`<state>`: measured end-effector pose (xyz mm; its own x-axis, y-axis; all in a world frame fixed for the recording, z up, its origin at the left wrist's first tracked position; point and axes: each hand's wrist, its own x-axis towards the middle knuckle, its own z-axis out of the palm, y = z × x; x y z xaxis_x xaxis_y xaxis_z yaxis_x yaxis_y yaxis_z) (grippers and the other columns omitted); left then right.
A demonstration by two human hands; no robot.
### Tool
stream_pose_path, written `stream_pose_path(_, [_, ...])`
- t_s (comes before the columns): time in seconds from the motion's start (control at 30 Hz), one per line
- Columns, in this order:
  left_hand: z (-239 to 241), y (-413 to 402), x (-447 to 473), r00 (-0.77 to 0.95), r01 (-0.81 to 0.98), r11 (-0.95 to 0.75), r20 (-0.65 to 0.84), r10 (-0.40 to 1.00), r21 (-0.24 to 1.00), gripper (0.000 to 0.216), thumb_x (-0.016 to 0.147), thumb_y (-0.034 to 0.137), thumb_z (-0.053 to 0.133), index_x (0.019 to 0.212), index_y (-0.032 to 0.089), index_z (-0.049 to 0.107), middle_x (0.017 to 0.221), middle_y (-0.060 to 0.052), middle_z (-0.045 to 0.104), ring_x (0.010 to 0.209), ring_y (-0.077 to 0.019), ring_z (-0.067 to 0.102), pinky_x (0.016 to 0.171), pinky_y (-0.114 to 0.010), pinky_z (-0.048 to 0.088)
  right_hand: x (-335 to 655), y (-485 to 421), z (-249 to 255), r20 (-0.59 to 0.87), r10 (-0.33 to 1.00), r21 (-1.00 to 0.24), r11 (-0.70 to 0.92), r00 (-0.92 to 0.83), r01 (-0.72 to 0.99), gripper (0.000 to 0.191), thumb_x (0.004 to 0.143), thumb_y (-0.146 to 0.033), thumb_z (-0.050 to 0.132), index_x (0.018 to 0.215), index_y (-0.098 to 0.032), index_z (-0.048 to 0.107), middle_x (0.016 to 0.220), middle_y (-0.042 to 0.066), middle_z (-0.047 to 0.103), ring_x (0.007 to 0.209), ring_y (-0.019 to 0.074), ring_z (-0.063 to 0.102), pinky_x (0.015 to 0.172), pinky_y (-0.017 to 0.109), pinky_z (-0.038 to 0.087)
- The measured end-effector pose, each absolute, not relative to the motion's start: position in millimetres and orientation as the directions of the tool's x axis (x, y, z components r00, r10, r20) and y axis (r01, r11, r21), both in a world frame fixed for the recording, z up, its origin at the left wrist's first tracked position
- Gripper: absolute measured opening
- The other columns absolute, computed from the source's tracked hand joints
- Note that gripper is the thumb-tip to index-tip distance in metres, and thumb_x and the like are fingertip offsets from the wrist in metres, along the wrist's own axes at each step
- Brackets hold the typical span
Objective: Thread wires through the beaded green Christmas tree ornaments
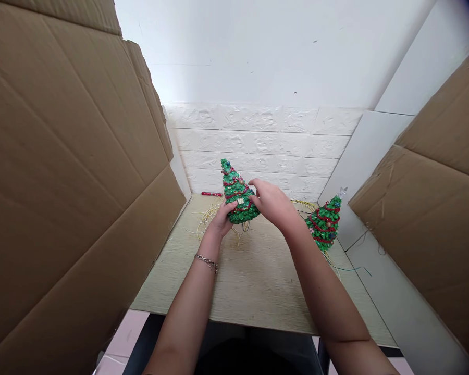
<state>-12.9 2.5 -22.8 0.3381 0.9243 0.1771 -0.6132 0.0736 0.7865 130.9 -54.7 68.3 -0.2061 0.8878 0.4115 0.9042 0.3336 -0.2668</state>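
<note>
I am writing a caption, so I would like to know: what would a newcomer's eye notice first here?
Probably the sparkling green Christmas tree held in the left hand near the centre, with the right hand at its right side. Next, the star-topped second tree at the right of the table. The big cardboard sheets flanking both sides also stand out.

Your tree point(237, 194): glittery green, banded with red garland point(230, 184).
Second tree point(325, 223): same colours, silvery star point(343, 191). Facing you: white brick-pattern wall point(254, 120); also brown cardboard point(82, 130), pale wood-grain table point(258, 281), yellow wires point(304, 203), silver bracelet point(206, 260).
</note>
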Motion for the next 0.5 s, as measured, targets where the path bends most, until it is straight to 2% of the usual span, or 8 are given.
stream_pose_path(0.13, [-21.8, 3.1, -13.5, 0.289, -0.659, 0.082, 0.151, 0.945, 0.748, 0.036, 0.066, 0.028, 0.071, 0.098, 0.016, 0.062, 0.096, -0.006, 0.071, 0.1, -0.0249, 0.064, 0.095, -0.041, 0.045, 139.4, -59.2, 69.7, 0.312, 0.939, -0.258, 0.23, -0.144, 0.938, 0.026, 0.084, -0.026, 0.051, 0.106, -0.015, 0.058, 0.106, 0.012, 0.063, 0.097, 0.0236, 0.058, 0.076, 0.031, 0.04])
stream_pose_path(0.27, [-18.5, 1.7, -14.5, 0.236, -0.699, 0.083, 0.119, 0.965, 0.71, 0.025, 0.071, 0.025, 0.067, 0.094, 0.016, 0.063, 0.089, -0.006, 0.072, 0.097, -0.0236, 0.065, 0.094, -0.039, 0.046, 148.5, -59.0, 72.3, 0.254, 0.953, -0.251, 0.23, -0.166, 0.94, 0.022, 0.082, -0.022, 0.051, 0.101, -0.017, 0.061, 0.107, 0.01, 0.064, 0.1, 0.0244, 0.057, 0.079, 0.032, 0.039])
stream_pose_path(0.5, [-16.3, 1.0, -14.6, 0.218, -0.702, 0.088, 0.096, 0.971, 0.707, 0.024, 0.073, 0.024, 0.064, 0.095, 0.017, 0.063, 0.084, -0.004, 0.073, 0.088, -0.0212, 0.067, 0.09, -0.036, 0.049, 150.9, -58.5, 78.1, 0.283, 0.939, -0.413, 0.304, -0.196, 0.859, 0.021, 0.088, -0.023, 0.041, 0.09, -0.021, 0.062, 0.087, 0.005, 0.068, 0.079, 0.0166, 0.058, 0.064, 0.025, 0.035])
